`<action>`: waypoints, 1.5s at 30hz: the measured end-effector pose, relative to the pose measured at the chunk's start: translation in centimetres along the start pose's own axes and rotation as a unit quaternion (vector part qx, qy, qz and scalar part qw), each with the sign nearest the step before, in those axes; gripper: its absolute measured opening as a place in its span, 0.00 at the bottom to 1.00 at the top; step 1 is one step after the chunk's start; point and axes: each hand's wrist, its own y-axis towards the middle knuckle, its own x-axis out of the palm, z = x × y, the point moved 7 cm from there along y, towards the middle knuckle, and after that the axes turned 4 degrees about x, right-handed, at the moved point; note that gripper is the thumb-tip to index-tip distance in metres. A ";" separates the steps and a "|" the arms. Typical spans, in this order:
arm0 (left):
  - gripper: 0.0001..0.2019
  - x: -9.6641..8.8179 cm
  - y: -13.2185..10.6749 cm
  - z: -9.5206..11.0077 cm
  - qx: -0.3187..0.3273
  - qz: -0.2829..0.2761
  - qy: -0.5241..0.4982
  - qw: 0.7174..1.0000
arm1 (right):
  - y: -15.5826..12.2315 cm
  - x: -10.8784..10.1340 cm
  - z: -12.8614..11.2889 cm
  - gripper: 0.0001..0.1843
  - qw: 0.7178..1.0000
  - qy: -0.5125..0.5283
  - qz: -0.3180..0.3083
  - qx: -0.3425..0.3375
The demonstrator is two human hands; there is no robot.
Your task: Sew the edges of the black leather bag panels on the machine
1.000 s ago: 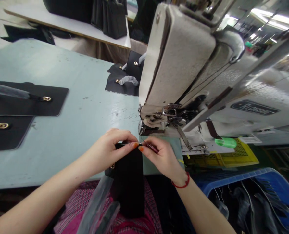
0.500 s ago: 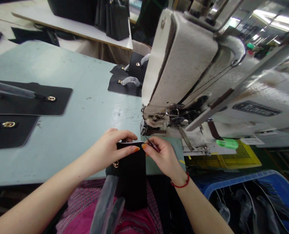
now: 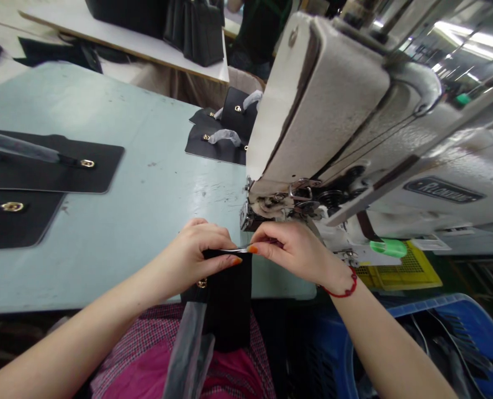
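A black bag panel (image 3: 230, 310) with a pale edge hangs over the table's front edge, down onto my lap. It carries a gold ring fitting (image 3: 202, 282) and a handle wrapped in clear plastic (image 3: 184, 343). My left hand (image 3: 203, 249) is closed on the panel's upper edge, thumb on the near face, fingers behind. At the panel's right corner, my right hand (image 3: 288, 249) is closed in a pinch around a slim pointed metal tool, mostly hidden by the fingers. Its tip lies along the pale edge. Both thumbs nearly meet there.
The sewing machine (image 3: 321, 100) rises just beyond my right hand. More black panels (image 3: 55, 166) lie on the blue-green table (image 3: 155, 205) at left, others (image 3: 213, 144) behind the machine. At lower right stand a blue basket (image 3: 458, 305) and a yellow crate (image 3: 416, 271).
My right hand has turned, its wrist swinging out to the right and up, and the tool now lies flatter along the panel edge. My left hand keeps its hold.
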 end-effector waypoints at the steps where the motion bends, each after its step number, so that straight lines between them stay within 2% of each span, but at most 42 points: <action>1: 0.08 0.0 0.0 0.0 -0.002 0.000 -0.002 1.000 | 0.1 0.0 -0.1 0.11 1.000 -0.008 -0.003 -0.005; 9: 0.08 -0.1 0.1 -0.1 -0.023 -0.009 -0.013 1.000 | 0.4 -0.1 -0.2 0.12 1.000 -0.006 0.003 -0.019; 19: 0.08 -0.1 0.0 0.1 -0.012 -0.007 -0.012 1.000 | 0.3 0.1 -0.1 0.12 1.000 0.007 0.013 -0.009; 23: 0.08 -0.2 0.0 0.0 -0.017 -0.005 -0.009 1.000 | 0.0 0.3 0.5 0.14 0.996 0.075 0.053 0.003; 26: 0.10 -0.4 0.0 -0.2 -0.032 -0.004 -0.007 0.999 | -0.7 0.6 2.1 0.17 0.972 0.187 0.133 0.042; 28: 0.11 -0.6 -0.2 -0.5 -0.046 -0.008 -0.009 0.999 | -1.3 1.6 3.2 0.18 0.950 0.255 0.169 0.065; 33: 0.10 -1.7 -0.7 -1.4 -0.091 0.012 -0.022 0.996 | -2.1 6.7 3.8 0.18 0.905 0.387 0.151 0.094; 37: 0.11 -2.1 -1.2 -2.2 -0.119 -0.002 -0.062 0.991 | -2.2 9.4 2.9 0.14 0.877 0.422 0.186 0.133; 41: 0.11 -2.8 -1.5 -2.8 -0.151 -0.005 -0.079 0.985 | -2.0 9.9 1.9 0.14 0.846 0.464 0.218 0.146; 45: 0.11 -3.2 -1.2 -2.5 -0.161 -0.018 -0.064 0.985 | -1.5 10.1 1.7 0.14 0.837 0.480 0.215 0.150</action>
